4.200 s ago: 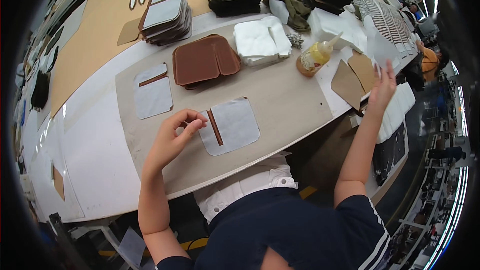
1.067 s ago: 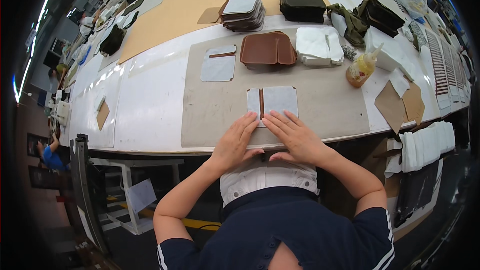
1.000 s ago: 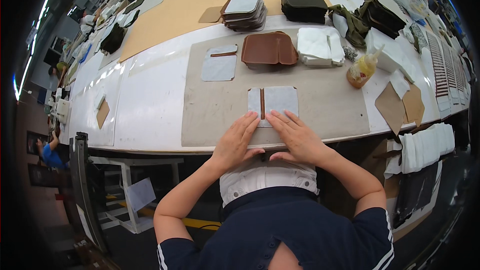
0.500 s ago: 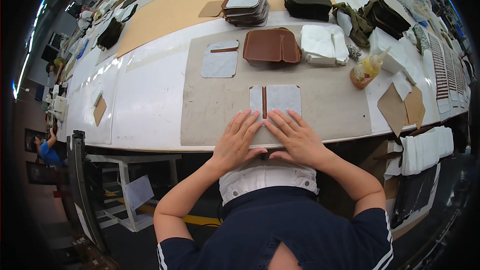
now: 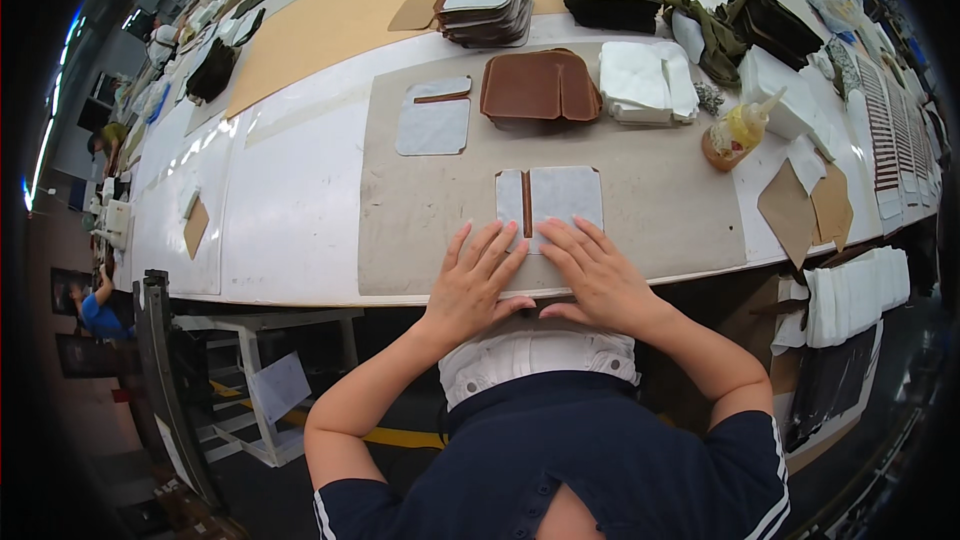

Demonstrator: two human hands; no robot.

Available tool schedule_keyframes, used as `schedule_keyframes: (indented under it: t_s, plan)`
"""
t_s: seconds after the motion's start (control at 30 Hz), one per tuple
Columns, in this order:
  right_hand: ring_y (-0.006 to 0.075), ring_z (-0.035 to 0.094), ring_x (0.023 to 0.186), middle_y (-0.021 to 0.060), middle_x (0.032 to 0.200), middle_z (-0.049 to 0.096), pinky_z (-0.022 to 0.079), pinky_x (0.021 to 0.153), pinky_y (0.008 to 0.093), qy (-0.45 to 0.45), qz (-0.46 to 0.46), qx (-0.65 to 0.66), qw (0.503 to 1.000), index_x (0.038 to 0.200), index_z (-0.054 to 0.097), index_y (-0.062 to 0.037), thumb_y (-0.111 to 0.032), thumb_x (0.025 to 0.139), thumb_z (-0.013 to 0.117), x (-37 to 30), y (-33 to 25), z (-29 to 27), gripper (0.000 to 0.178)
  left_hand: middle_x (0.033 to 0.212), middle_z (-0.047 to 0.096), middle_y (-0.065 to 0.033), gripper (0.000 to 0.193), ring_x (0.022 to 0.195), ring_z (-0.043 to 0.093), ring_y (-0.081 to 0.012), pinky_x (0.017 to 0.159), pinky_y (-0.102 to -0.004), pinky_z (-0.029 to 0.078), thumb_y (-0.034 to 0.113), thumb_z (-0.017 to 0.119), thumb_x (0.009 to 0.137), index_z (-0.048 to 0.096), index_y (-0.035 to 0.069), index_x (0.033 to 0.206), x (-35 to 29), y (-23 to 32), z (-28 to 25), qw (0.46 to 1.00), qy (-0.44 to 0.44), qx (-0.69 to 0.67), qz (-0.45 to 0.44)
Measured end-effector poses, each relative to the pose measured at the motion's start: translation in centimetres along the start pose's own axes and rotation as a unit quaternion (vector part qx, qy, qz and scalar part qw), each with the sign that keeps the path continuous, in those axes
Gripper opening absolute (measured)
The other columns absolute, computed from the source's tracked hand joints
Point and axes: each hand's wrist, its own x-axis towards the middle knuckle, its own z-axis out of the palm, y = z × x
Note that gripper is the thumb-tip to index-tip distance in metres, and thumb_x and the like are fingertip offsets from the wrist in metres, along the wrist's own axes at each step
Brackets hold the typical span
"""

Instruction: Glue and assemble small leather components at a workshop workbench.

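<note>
Both hands lay flat and open, the left hand (image 5: 478, 275) and right hand (image 5: 598, 275) pressing the near edge of the grey panel (image 5: 551, 200) on the table (image 5: 290, 200). Even fingertip pressure beside the brown strip (image 5: 526, 204) would likely seat it best.

Single view: head-worn fisheye, the left of a side-by-side pair, above the person's own torso, facing steeply down and forward across the worktable (image 5: 300, 190). Near field: left hand (image 5: 478, 275) and right hand (image 5: 590, 275) sit at centre, forearms entering from the lower edge. Far field: table top runs to the upper rim, floor shows lower left. Straight table edges bow near the rim. Only one view, so no overlap to record
</note>
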Motion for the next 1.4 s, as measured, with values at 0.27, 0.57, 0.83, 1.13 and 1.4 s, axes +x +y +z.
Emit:
schedule_keyframes:
  t_s: [0.27,0.57,0.83,1.13,1.4]
  plan:
    - [0.0324,0.041,0.149,0.0182,0.159,0.045,0.03,0.124,0.0477,0.019,0.027,0.025,0.999,0.148,0.049,-0.0016,-0.047,0.09,0.073,-2.8,0.5,-1.3,0.077,0.162,0.043,-0.0113,0.075,0.15,0.039,-0.03,0.125,-0.0497,0.023,0.058,0.066,0.089,0.052,0.014,0.149,-0.7,-0.3,-0.5,1.0,-0.009,-0.014,0.003]
    - [0.0343,0.049,0.143,0.0193,0.15,0.055,0.037,0.12,0.0493,0.126,0.114,0.04,0.985,0.138,0.058,0.003,-0.04,0.09,0.074,-4.7,1.3,-1.7,0.067,0.163,0.043,-0.0113,0.082,0.153,0.034,-0.0303,0.126,-0.0489,0.021,0.064,0.058,0.092,0.051,0.005,0.147,-1.1,-1.2,-0.8,0.999,0.013,0.028,-0.028]
    - [0.0374,0.04,0.149,0.024,0.158,0.044,0.032,0.123,0.0486,0.111,0.12,0.006,0.987,0.149,0.044,0.007,-0.047,0.089,0.074,-3.0,2.9,-1.6,0.086,0.168,0.03,-0.017,0.084,0.158,0.02,-0.0363,0.127,-0.0544,0.013,0.058,0.056,0.098,0.037,0.002,0.158,0.8,-2.1,-0.9,0.991,0.004,-0.095,-0.09]
    - [0.0324,0.025,0.157,0.0189,0.168,0.029,0.019,0.128,0.0482,0.007,0.075,0.001,0.997,0.158,0.032,0.0038,-0.055,0.094,0.064,2.2,5.2,-1.4,0.093,0.17,0.02,-0.0227,0.083,0.16,0.009,-0.039,0.128,-0.0556,0.008,0.058,0.056,0.1,0.033,0.007,0.161,5.2,-3.2,0.1,0.994,-0.046,-0.03,-0.093]
    - [0.033,0.03,0.154,0.0213,0.164,0.034,0.023,0.127,0.0471,0.032,0.061,-0.013,0.998,0.154,0.037,0.0055,-0.054,0.094,0.065,2.4,4.8,-1.8,0.089,0.17,0.014,-0.0273,0.081,0.16,0.007,-0.0421,0.127,-0.0548,0.01,0.055,0.055,0.101,0.033,0.004,0.161,5.9,-4.4,1.2,0.989,0.008,-0.068,-0.134]
